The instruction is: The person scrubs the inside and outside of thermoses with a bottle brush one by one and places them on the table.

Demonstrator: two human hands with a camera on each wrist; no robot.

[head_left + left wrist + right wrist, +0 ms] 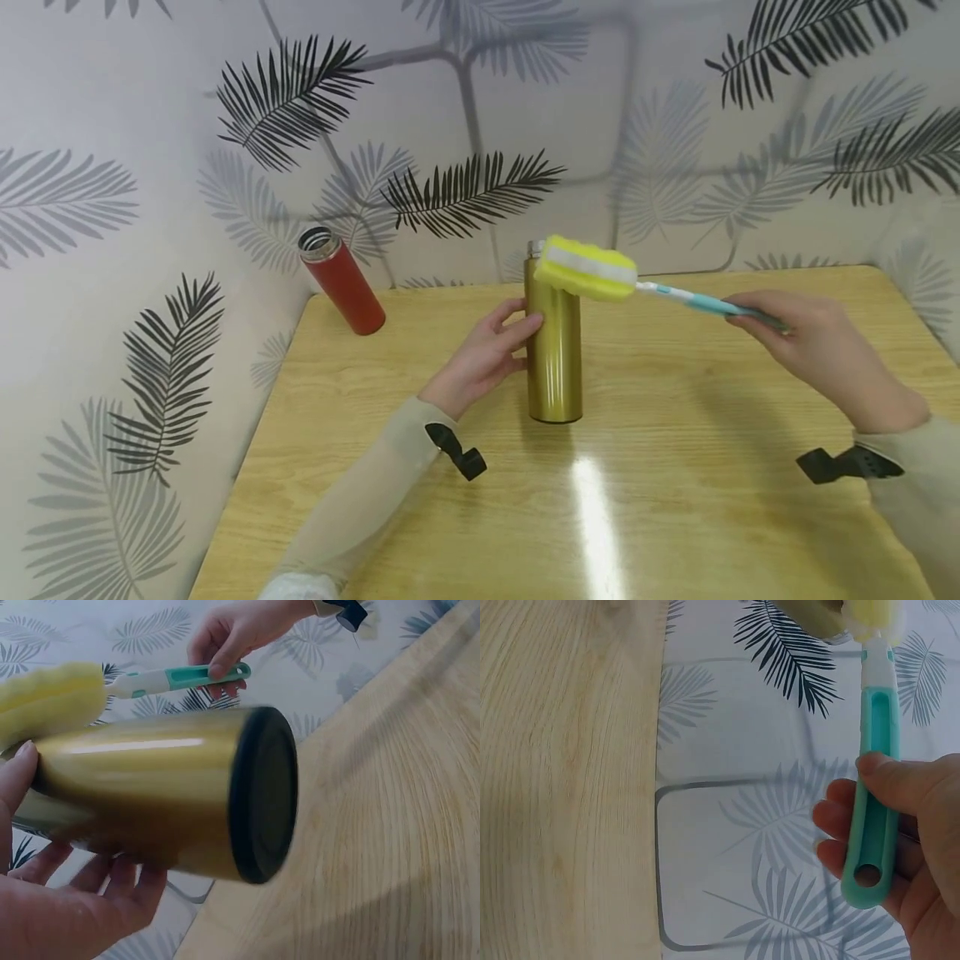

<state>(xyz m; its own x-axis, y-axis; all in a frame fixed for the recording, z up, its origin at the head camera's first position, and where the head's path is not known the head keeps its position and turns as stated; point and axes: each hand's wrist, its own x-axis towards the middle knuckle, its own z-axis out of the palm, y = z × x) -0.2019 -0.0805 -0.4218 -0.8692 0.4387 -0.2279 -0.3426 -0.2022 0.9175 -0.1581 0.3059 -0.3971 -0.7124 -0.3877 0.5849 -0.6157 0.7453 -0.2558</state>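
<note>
My left hand (487,358) grips a gold thermos bottle (555,358) by its side, fingers wrapped around the upper half. In the left wrist view the dark base of the gold bottle (262,795) faces the camera. My right hand (817,342) pinches the teal handle of a bottle brush (693,300), thumb on top, as the right wrist view also shows. The brush's yellow sponge head (592,268) lies sideways across the front of the bottle's upper end, hiding part of its metal neck. Whether sponge and bottle touch, I cannot tell.
A red thermos bottle (345,283) without a lid stands at the table's back left corner. The wooden table (675,500) runs up to a wall (660,125) covered in leaf-patterned paper, behind and at the left.
</note>
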